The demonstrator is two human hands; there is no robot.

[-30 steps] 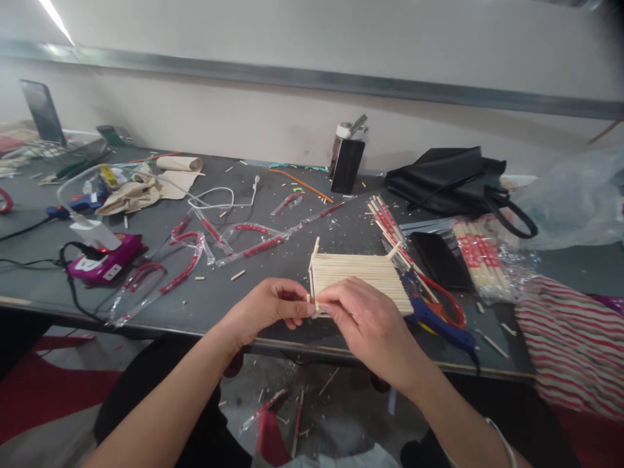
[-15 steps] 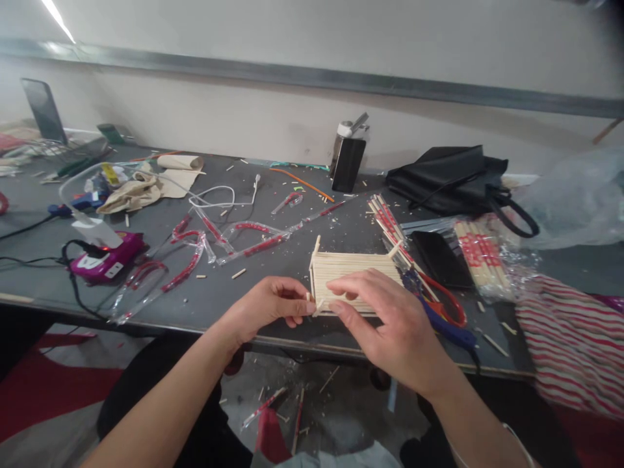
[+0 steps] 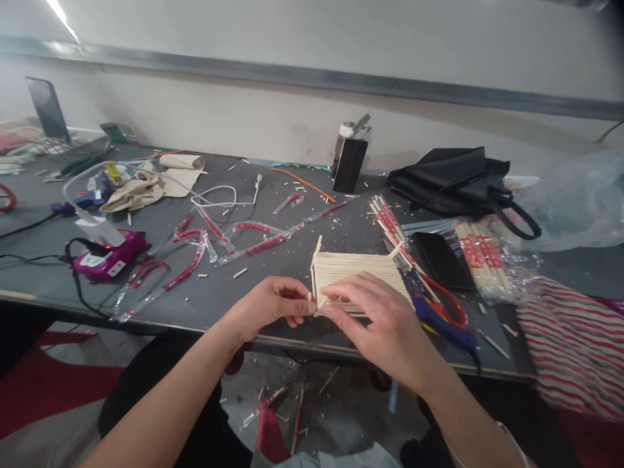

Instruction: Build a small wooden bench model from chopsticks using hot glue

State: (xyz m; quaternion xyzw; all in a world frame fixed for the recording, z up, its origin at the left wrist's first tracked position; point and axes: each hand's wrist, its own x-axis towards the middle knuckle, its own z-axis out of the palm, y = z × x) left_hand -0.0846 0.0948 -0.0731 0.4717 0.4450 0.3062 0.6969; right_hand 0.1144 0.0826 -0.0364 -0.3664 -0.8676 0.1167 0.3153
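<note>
A small platform of pale wooden sticks (image 3: 359, 265) laid side by side lies near the table's front edge, with short posts standing at its corners. At its near left corner, my left hand (image 3: 273, 302) is closed in a pinch on a short wooden stick piece (image 3: 309, 297), beside the platform's edge. My right hand (image 3: 383, 312) reaches over the platform, its thumb and index finger closed about the short corner post (image 3: 320, 302) there. The right hand hides much of the near side of the platform.
A blue glue gun (image 3: 453, 335) and red-handled tool (image 3: 453, 305) lie just right of the platform. Behind them are wrapped chopsticks (image 3: 387, 218), a black wallet-like item (image 3: 441, 260) and a black bag (image 3: 448, 179). Plastic wrappers (image 3: 263, 240) and a purple power adapter (image 3: 114, 257) sit left.
My right hand has moved slightly left and down, its thumb and index finger closing at the corner post. My left hand stays in place with its pinch.
</note>
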